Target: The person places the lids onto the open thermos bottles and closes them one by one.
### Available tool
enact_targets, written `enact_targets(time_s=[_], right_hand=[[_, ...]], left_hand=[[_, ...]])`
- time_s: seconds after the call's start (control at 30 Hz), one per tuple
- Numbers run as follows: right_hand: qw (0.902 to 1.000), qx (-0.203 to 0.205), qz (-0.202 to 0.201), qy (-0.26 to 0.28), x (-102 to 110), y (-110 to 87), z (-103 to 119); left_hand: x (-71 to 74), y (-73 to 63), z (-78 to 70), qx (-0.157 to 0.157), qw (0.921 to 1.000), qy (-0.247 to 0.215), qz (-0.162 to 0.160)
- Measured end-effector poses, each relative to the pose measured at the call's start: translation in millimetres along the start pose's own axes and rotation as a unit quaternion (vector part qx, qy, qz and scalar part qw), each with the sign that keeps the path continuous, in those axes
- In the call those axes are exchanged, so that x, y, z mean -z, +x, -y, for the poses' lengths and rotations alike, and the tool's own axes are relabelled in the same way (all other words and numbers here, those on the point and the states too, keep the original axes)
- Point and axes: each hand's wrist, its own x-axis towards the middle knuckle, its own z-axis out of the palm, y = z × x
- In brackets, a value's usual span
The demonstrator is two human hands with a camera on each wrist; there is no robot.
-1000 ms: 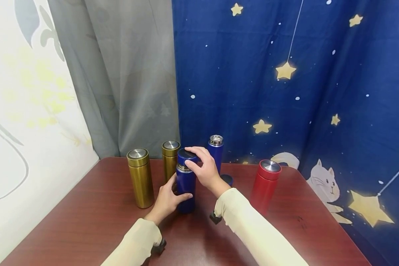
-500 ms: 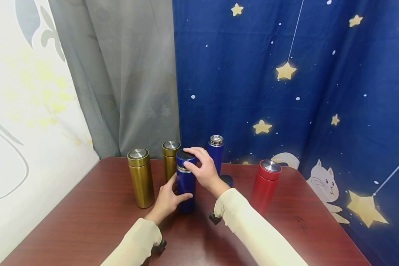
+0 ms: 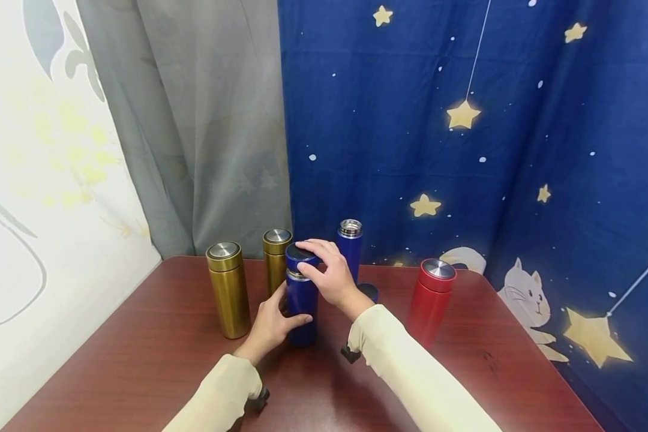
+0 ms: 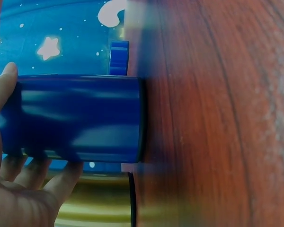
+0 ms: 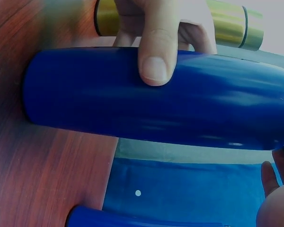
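Upright on the table, a blue thermos (image 3: 302,309) stands between my hands in the head view. My left hand (image 3: 272,324) grips its body, thumb across the front and fingers behind; the left wrist view shows those fingers (image 4: 64,184) along its side. With my right hand (image 3: 329,273) I hold the dark-topped blue lid (image 3: 298,255) by its rim, over the bottle's mouth. A narrow strip of steel neck shows between lid and body. Behind my right hand is a second blue thermos (image 3: 350,247), its steel mouth uncovered. A loose blue lid (image 3: 368,292) lies near it.
Two gold thermoses, a nearer one (image 3: 229,294) and a farther one (image 3: 276,258), stand lidded to the left. A red thermos (image 3: 431,300) stands lidded at the right, beside my right forearm. Curtains (image 3: 389,150) hang behind the reddish-brown table (image 3: 140,360).
The lid in my right hand has shifted slightly down and left, and less steel neck shows beneath it. My left hand and the other thermoses stay in place.
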Motion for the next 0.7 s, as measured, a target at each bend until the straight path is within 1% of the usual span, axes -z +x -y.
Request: enact_targets(time_s=[0.13, 0.4, 0.57, 0.6, 0.67, 0.7], right_hand=[[0.9999, 0.000, -0.002, 0.012, 0, 0.3, 1], [0.9995, 0.015, -0.028, -0.002, -2, -3.3, 0], [0.9996, 0.008, -0.025, 0.002, -2, -4.7, 0], [0.9997, 0.006, -0.022, 0.003, -2, -4.9, 0], [0.9999, -0.001, -0.016, 0.004, -2, -5.2, 0], [0.9999, -0.005, -0.013, 0.003, -2, -5.2, 1]], left_hand=[[1.2, 0.1, 1.3, -0.001, 0.9999, -0.009, 0.009], [2.1, 1.5, 3.5, -0.007, 0.9996, -0.015, 0.024], [2.6, 2.1, 4.2, -0.006, 0.9995, -0.016, 0.026], [2.7, 1.7, 3.6, -0.006, 0.9995, -0.019, 0.024], [5.8, -1.2, -7.9, -0.007, 0.9995, -0.019, 0.024], [5.7, -1.3, -8.6, -0.007, 0.9995, -0.020, 0.023]])
